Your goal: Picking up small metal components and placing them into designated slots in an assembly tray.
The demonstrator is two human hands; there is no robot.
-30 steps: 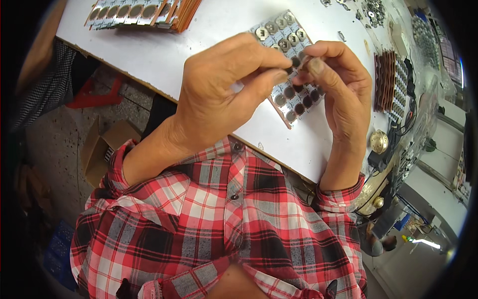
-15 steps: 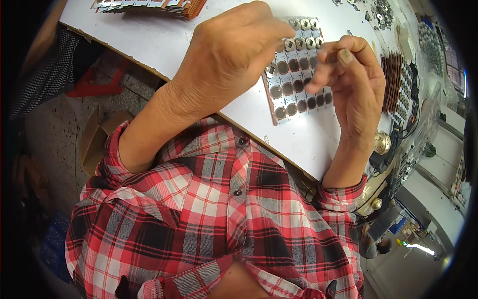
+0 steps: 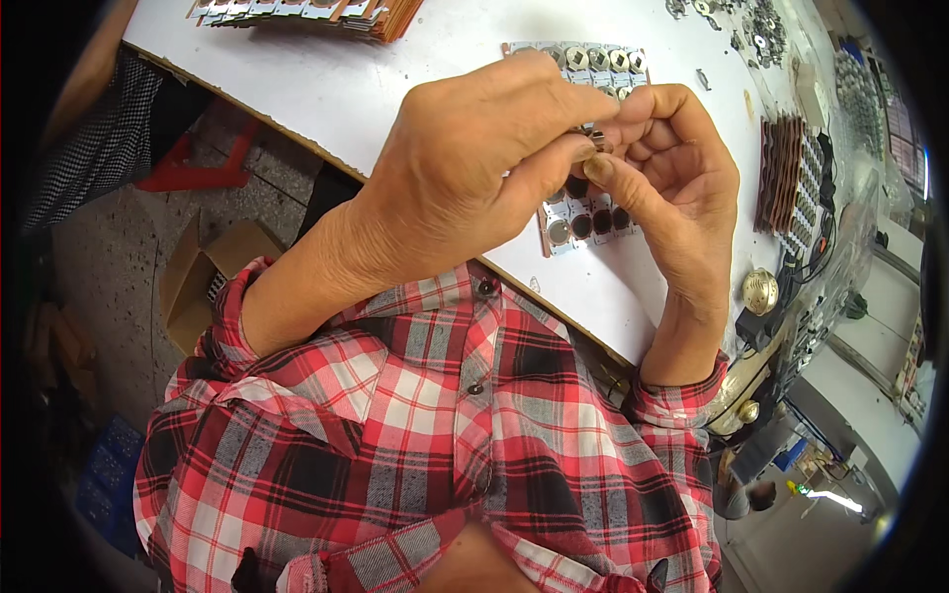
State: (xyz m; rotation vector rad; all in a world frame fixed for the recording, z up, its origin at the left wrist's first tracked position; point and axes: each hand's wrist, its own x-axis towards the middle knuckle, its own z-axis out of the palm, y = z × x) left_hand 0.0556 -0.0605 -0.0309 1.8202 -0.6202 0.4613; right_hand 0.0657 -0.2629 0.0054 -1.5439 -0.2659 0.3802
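Both hands meet above a panel of small circuit boards (image 3: 560, 233) on the white table. My left hand (image 3: 484, 148) pinches a small dark, shiny metal piece (image 3: 596, 138) between thumb and fingertips. The right hand (image 3: 677, 168) closes on the same piece from the other side, its thumb and fingertips touching it; most of the piece is hidden. Silvery round metal holders (image 3: 598, 59) sit in the panel's far rows. Dark round pads show bare in its near rows, and the middle is covered by my hands.
Orange-edged circuit panels (image 3: 326, 18) are stacked at the far left, and another stack (image 3: 786, 183) stands at the right. Loose metal pieces (image 3: 759, 38) lie heaped at the far right, one single piece (image 3: 703, 79) nearer the panel. A cardboard box (image 3: 193, 287) is on the floor.
My right hand has moved left and my left hand slightly right, so the fingertips now meet at the metal piece. More of the panel's middle is covered.
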